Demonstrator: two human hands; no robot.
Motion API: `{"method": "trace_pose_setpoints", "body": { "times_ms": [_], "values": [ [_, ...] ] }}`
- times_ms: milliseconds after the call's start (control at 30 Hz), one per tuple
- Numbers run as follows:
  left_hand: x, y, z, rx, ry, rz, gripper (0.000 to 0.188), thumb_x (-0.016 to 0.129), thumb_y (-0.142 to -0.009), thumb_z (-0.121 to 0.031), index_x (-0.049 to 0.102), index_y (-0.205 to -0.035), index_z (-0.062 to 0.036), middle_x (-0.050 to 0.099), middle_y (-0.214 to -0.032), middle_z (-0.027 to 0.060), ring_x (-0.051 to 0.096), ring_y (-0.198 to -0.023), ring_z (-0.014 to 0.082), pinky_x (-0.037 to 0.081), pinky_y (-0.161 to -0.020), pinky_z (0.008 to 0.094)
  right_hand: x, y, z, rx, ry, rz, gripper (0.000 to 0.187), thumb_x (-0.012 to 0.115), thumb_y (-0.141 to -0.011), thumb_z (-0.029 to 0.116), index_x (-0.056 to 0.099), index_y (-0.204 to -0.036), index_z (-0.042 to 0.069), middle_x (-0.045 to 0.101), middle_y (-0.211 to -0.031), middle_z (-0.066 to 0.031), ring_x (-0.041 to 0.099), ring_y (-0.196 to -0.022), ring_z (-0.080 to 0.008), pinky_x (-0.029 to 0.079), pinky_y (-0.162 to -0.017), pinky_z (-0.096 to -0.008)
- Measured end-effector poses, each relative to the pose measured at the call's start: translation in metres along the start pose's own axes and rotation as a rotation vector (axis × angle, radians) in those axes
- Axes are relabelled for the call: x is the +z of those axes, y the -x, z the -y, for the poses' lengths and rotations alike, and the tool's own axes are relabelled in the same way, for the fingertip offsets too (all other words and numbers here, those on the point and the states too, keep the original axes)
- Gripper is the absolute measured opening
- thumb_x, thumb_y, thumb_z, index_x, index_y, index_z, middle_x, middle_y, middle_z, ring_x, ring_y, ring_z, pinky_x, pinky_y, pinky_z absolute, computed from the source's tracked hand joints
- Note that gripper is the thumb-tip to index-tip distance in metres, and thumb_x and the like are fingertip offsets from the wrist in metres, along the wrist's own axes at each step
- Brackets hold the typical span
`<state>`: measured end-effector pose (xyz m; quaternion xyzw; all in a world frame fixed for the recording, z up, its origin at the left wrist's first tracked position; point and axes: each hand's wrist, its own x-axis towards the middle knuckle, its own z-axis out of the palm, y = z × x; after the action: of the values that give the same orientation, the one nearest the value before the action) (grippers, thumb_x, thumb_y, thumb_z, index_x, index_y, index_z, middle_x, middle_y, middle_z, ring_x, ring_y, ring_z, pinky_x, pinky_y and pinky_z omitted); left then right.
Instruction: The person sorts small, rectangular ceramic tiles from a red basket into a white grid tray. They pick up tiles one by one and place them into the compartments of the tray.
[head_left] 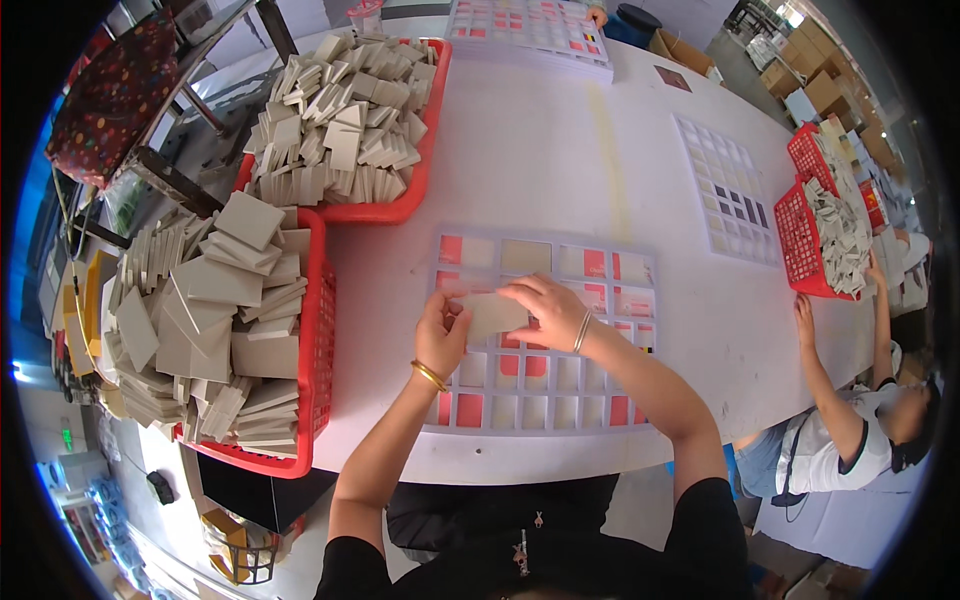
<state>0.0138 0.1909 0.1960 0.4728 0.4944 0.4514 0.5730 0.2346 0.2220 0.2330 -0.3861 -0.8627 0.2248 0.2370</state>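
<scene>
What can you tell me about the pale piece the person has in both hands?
The piece is a thin, flat, roughly rectangular slab, pale grey-beige and plain on its upward face. It looks stiff, like board or tile, but I can't tell which. Its longer side runs roughly left to right. The left hand grips its left end, the right hand its right end. It lies over the white divided tray; whether it touches that is unclear.

The shared worktable [530, 150], heaped red baskets [320, 340] and stacked cartons [808, 52] show a factory workshop
</scene>
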Motion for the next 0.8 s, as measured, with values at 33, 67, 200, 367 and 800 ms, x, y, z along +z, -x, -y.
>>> {"method": "trace_pose_setpoints", "body": {
  "times_ms": [33, 67, 200, 367, 800],
  "values": [
    [0.004, -0.003, -0.001, 0.004, -0.002, -0.034, 0.031, 0.053, -0.09, -0.001, 0.048, -0.12, -0.0024, 0.056, -0.093, 0.0051, 0.056, -0.068, 0.0095, 0.044, -0.054, 0.0219, 0.003, 0.003, -0.004, 0.025, 0.038, 0.0, 0.059, 0.079, -0.068, 0.022, 0.056, -0.121, 0.01, 0.055, -0.119, -0.0113, 0.054, -0.108, -0.0305, 0.048, -0.089, -0.0397],
    [0.009, -0.005, -0.002, 0.008, -0.005, -0.069, 0.032, 0.054, -0.089, -0.001, 0.048, -0.12, -0.0022, 0.057, -0.097, 0.0071, 0.059, -0.074, 0.0132, 0.047, -0.058, 0.0244, 0.004, 0.007, -0.012, 0.046, 0.033, -0.051, 0.057, 0.079, -0.068, 0.021, 0.057, -0.119, 0.011, 0.055, -0.115, -0.011, 0.055, -0.104, -0.0296, 0.048, -0.088, -0.0396],
    [-0.018, -0.03, 0.014, 0.483, -0.708, -0.264, 0.038, 0.059, -0.084, -0.006, 0.049, -0.121, -0.0015, 0.056, -0.115, 0.0161, 0.056, -0.105, 0.0304, 0.047, -0.087, 0.0375, -0.005, 0.017, -0.04, 0.239, 0.189, -0.055, 0.056, 0.08, -0.066, 0.019, 0.057, -0.118, 0.013, 0.054, -0.109, -0.0096, 0.055, -0.096, -0.0279, 0.049, -0.082, -0.0394],
    [-0.053, -0.021, 0.043, 0.313, -0.759, -0.276, 0.041, 0.063, -0.08, -0.011, 0.052, -0.119, -0.0022, 0.056, -0.119, 0.0172, 0.049, -0.114, 0.0354, 0.038, -0.098, 0.0417, 0.003, 0.019, -0.052, 0.361, 0.123, 0.072, 0.058, 0.08, -0.066, 0.014, 0.056, -0.119, 0.011, 0.052, -0.112, -0.0097, 0.056, -0.093, -0.0266, 0.049, -0.081, -0.0381],
    [-0.059, -0.012, 0.048, 0.372, -0.74, -0.203, 0.04, 0.063, -0.081, -0.02, 0.053, -0.118, -0.0089, 0.061, -0.115, 0.008, 0.051, -0.113, 0.0289, 0.033, -0.099, 0.041, 0.015, 0.014, -0.045, 0.22, 0.273, -0.194, 0.035, 0.077, -0.071, 0.017, 0.065, -0.103, 0.014, 0.052, -0.112, -0.0061, 0.053, -0.098, -0.026, 0.043, -0.081, -0.0414]
  ]
}}
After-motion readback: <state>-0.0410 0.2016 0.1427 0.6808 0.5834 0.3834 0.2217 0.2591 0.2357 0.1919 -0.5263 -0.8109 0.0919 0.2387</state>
